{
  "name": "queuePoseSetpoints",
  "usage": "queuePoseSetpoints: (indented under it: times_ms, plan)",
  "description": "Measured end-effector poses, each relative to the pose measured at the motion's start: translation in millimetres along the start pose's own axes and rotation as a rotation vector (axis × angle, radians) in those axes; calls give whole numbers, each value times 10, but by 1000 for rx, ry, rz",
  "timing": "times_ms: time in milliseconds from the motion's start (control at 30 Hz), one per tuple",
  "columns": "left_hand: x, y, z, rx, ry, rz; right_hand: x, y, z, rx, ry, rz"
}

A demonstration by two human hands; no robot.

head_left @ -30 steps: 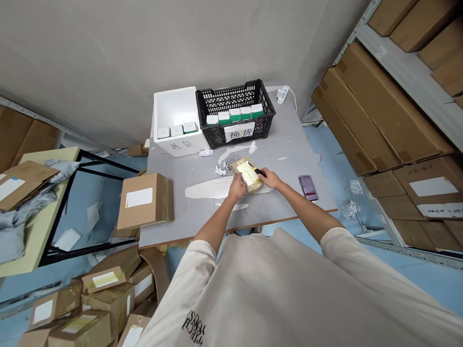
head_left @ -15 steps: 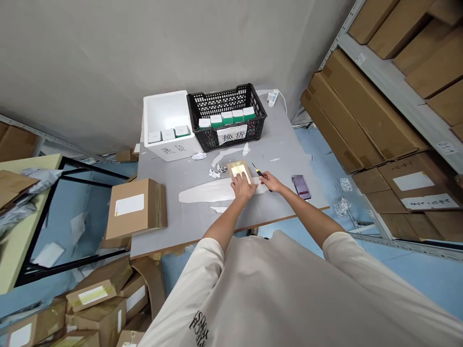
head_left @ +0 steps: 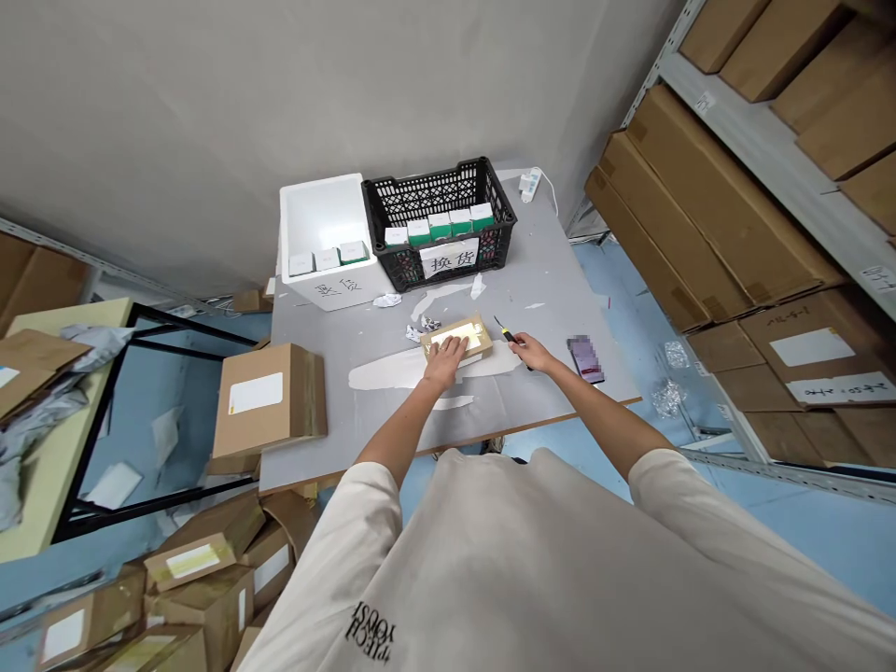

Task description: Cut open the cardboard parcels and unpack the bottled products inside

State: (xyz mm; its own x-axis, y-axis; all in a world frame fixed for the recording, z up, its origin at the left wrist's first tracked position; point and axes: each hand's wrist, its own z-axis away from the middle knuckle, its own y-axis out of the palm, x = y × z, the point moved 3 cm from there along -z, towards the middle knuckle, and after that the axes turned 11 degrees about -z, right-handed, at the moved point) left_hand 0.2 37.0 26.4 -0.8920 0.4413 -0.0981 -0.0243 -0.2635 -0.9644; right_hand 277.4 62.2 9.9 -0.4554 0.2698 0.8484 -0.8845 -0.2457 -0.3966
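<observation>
A small cardboard box [head_left: 478, 334] with a pale label and shiny tape lies lengthwise on the grey table, over a torn white patch. My left hand [head_left: 445, 360] grips its near left side, fingers laid over the top. To the right of the box, my right hand [head_left: 532, 352] is closed around a craft knife [head_left: 509, 334] with a black and yellow handle. Its thin blade points up and away from me, apart from the box. A phone [head_left: 585, 359] lies right of my right hand.
Behind stand a white foam box [head_left: 329, 210] and a black crate [head_left: 448, 191], both holding white and green boxes. A larger carton [head_left: 270, 401] sits at the table's left edge. Paper scraps [head_left: 387, 301] litter the table [head_left: 378, 429]. Shelved cartons [head_left: 700, 205] rise at right; parcels [head_left: 203, 597] pile up lower left.
The small box has been turned from pointing away from me to lying sideways. My left hand has moved left with it. My right hand still holds the knife, slightly farther right.
</observation>
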Motion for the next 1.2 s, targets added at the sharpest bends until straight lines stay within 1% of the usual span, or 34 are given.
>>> queuePoseSetpoints:
  times_ms: [67,133,200,267,333,400,533,633,700,800,933,1067,1200]
  plan:
    - [125,-2,122,-10,64,-20,61,21,19,45,-14,-18]
    - [194,-2,216,-27,95,-14,100,32,44,129,0,-25]
    - [198,-10,255,-54,74,0,111,27,67,215,31,-16]
    - [139,-33,228,-81,23,3,106,4,82,262,48,-9]
    - [36,-66,152,-100,-19,-8,103,-29,84,266,46,-9]
    - [-84,-101,56,-123,-11,-5,111,-63,79,247,37,0]
    - [-215,-99,-87,-84,-46,-20,173,-121,64,242,-7,44]
    - [-225,-76,-137,-81,-83,-27,229,-157,44,268,-77,131]
    - [-218,-62,-166,-60,-99,-20,258,-172,17,273,-131,223]
    - [-213,-57,-208,-27,-124,-21,299,-170,-46,259,-202,382]
    - [-218,-54,-226,-47,-144,-40,399,-121,-137,229,-285,553]
    - [-221,-24,-199,-79,-118,-24,539,-49,-213,223,-314,681]
    - [-222,-4,-151,-108,-84,-12,642,42,-296,269,-332,776]
